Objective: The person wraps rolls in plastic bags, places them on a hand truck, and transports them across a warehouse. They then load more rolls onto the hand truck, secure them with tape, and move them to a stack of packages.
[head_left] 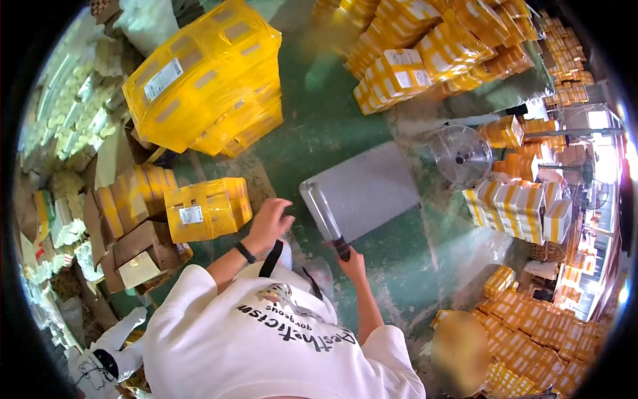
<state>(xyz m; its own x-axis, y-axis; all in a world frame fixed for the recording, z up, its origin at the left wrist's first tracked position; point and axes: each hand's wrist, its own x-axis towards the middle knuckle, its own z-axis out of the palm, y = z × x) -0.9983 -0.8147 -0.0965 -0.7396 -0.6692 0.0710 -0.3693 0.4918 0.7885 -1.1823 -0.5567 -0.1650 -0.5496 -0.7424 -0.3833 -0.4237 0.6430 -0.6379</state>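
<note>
My right hand (pixel 352 265) is wrapped round the dark grip of a metal handle (pixel 323 211). This handle rises from the near left end of a grey flat platform (pixel 372 189) on the green floor. My left hand (pixel 270 223) is raised with its fingers apart and bent, holding nothing. Left of it sits a yellow-taped box (pixel 207 209) with a white label; a gap shows between box and hand. A black band circles my left wrist.
Large yellow-wrapped parcels (pixel 206 73) stand at the upper left, open cardboard boxes (pixel 143 256) at the left. Stacked white-and-yellow boxes (pixel 425 60) fill the upper right. A round fan (pixel 464 157) and more boxes (pixel 518 209) stand at the right. Another blurred figure (pixel 460 352) is at the lower right.
</note>
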